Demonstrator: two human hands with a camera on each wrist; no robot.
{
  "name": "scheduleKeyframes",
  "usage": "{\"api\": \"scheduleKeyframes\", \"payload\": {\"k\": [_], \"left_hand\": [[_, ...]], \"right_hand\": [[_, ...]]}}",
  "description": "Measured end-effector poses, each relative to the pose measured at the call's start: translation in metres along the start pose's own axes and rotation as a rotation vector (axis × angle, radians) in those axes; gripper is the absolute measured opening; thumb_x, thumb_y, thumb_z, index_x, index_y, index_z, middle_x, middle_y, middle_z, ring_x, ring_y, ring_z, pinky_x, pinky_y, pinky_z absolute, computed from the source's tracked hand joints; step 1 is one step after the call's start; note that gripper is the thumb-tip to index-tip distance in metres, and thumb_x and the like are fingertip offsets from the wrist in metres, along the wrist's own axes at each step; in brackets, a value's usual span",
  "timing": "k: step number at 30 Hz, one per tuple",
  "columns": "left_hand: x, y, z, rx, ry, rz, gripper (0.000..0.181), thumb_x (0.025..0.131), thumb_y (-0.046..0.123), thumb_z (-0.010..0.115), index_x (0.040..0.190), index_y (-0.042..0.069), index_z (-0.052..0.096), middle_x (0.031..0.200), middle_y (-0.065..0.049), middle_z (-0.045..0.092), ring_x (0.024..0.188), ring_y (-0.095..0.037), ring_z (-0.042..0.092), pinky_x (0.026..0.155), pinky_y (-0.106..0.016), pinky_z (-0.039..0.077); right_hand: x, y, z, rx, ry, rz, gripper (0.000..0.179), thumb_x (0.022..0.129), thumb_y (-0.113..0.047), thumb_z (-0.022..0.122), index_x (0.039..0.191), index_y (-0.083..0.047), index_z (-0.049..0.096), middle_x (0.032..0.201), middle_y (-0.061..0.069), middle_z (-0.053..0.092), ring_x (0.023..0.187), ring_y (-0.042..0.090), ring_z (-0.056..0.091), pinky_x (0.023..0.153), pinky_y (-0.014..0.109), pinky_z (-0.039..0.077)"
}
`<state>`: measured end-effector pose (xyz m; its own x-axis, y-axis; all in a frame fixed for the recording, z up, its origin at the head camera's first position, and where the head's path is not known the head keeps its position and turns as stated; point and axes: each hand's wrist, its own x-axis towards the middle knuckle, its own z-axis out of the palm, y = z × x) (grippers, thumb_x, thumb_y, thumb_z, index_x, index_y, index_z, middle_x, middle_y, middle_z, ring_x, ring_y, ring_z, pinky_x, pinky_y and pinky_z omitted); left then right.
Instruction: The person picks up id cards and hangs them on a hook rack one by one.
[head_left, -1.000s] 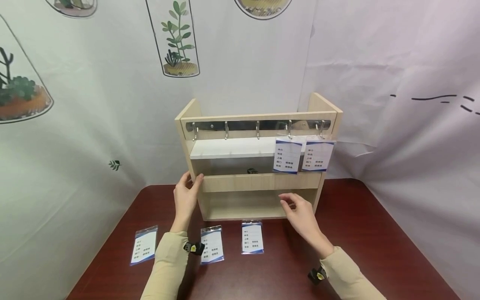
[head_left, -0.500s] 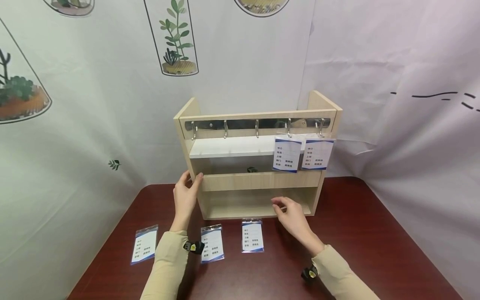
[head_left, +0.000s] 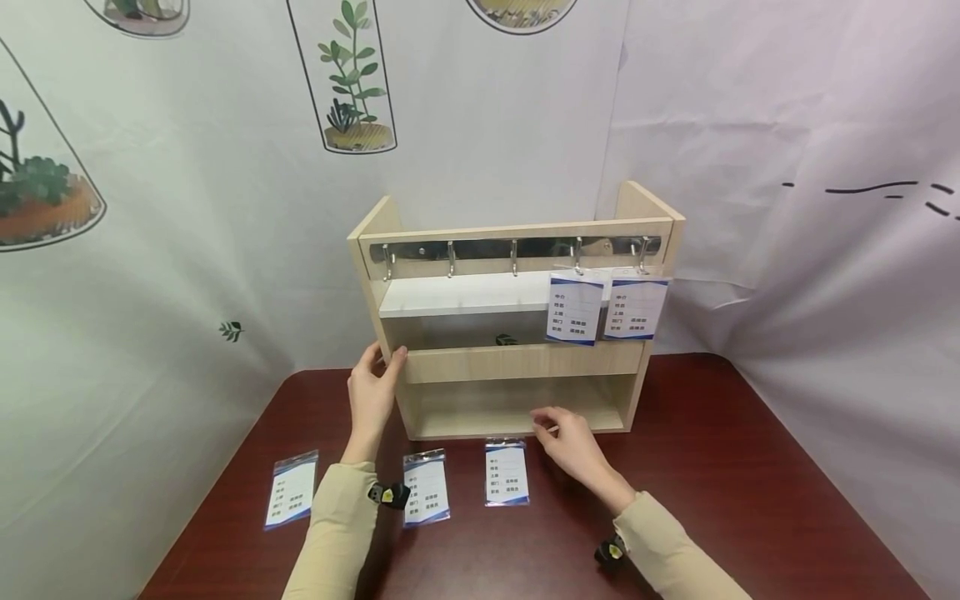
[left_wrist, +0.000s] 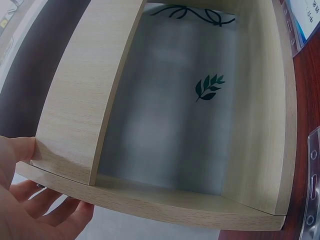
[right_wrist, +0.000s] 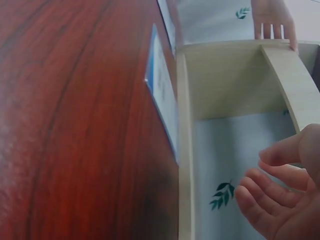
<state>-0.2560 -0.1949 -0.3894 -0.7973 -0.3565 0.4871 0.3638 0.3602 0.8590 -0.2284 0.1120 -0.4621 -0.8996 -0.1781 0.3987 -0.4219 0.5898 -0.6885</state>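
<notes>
A light wood shelf unit (head_left: pixel 517 364) stands at the back of the table, with a metal strip of several hooks along its upper front. My left hand (head_left: pixel 371 400) grips its left side panel, thumb at the front and fingers on the outer side, plain in the left wrist view. In front of the lower right opening is my right hand (head_left: pixel 572 443), fingers loosely curled and holding nothing. Nearest to it lies a clear-sleeved badge card (head_left: pixel 507 473). Two more cards, a middle one (head_left: pixel 426 490) and a left one (head_left: pixel 291 492), lie flat on the table.
Two badge cards, an inner one (head_left: pixel 574 310) and an outer one (head_left: pixel 636 309), hang from the two rightmost hooks. The dark red table (head_left: pixel 750 500) reaches back to a white printed curtain (head_left: pixel 495 125) behind the shelf.
My right hand has moved left and down, towards the nearest card on the table. My left hand stays on the side panel, and the cards lie as before.
</notes>
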Motion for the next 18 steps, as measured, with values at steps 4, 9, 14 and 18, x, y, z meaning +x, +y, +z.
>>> {"api": "scheduleKeyframes", "payload": {"k": [4,9,14,18], "left_hand": [[-0.001,0.000,0.000,0.000,-0.002,-0.002,0.048,0.095,0.035,0.072,0.131,0.004,0.065,0.123,-0.020,0.068,0.106,-0.033,0.069,0.084,-0.042,0.056],[-0.002,-0.001,-0.001,0.002,-0.008,-0.003,0.050,0.096,0.037,0.071,0.133,0.003,0.064,0.124,-0.021,0.067,0.107,-0.033,0.068,0.085,-0.047,0.056],[-0.001,-0.002,0.000,-0.001,-0.009,-0.005,0.051,0.096,0.036,0.071,0.133,0.003,0.063,0.125,-0.022,0.067,0.108,-0.034,0.068,0.086,-0.049,0.055],[-0.001,-0.001,0.000,-0.002,-0.009,-0.001,0.051,0.096,0.036,0.071,0.133,0.003,0.063,0.125,-0.022,0.067,0.108,-0.034,0.068,0.087,-0.053,0.055]], "right_hand": [[-0.001,0.001,0.005,-0.004,-0.031,0.013,0.019,0.090,0.000,0.069,0.109,0.004,0.073,0.097,0.009,0.072,0.085,0.022,0.069,0.076,0.037,0.057],[-0.002,0.003,0.013,-0.011,-0.072,0.018,0.020,0.090,-0.001,0.070,0.110,0.003,0.073,0.096,0.009,0.073,0.083,0.020,0.069,0.075,0.035,0.057],[-0.003,0.004,0.017,-0.040,-0.115,-0.010,0.021,0.089,-0.001,0.071,0.110,0.002,0.073,0.095,0.008,0.073,0.082,0.018,0.067,0.072,0.033,0.055],[-0.005,0.004,0.020,-0.069,-0.146,-0.025,0.021,0.088,-0.001,0.071,0.109,0.003,0.073,0.099,0.011,0.071,0.085,0.019,0.065,0.074,0.036,0.054]]}}
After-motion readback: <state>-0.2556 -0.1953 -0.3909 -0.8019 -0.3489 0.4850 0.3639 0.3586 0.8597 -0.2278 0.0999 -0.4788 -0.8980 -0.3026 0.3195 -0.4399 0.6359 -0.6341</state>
